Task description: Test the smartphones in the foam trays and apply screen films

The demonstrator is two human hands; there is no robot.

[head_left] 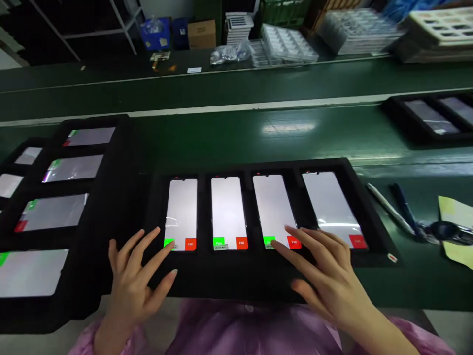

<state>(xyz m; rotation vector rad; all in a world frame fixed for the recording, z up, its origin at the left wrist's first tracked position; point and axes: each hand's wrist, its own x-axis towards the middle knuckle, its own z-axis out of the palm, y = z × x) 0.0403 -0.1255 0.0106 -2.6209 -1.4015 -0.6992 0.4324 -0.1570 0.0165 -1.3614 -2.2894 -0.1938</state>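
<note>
Several phone screens lie lit white in a black foam tray (229,268) before me, each with a red "Fail" box at its lower right. My left hand (135,276) is open, its index fingertip at the green box of the leftmost screen (181,207). Beside that one, the second screen (228,209) shows both a green "Pass" and a red box. Over the third screen (273,204), my right hand (325,268) spreads its fingers, the index tip at the green box. Part of the rightmost screen (328,197) is hidden behind this hand.
Stacked black trays (107,207) with lit screens stand at the left. Another tray (417,128) sits at the far right. A white pen (390,208), a dark pen (404,204), a wristwatch (441,230) and yellow paper (456,212) lie to the right. Clear plastic trays (288,44) are at the back.
</note>
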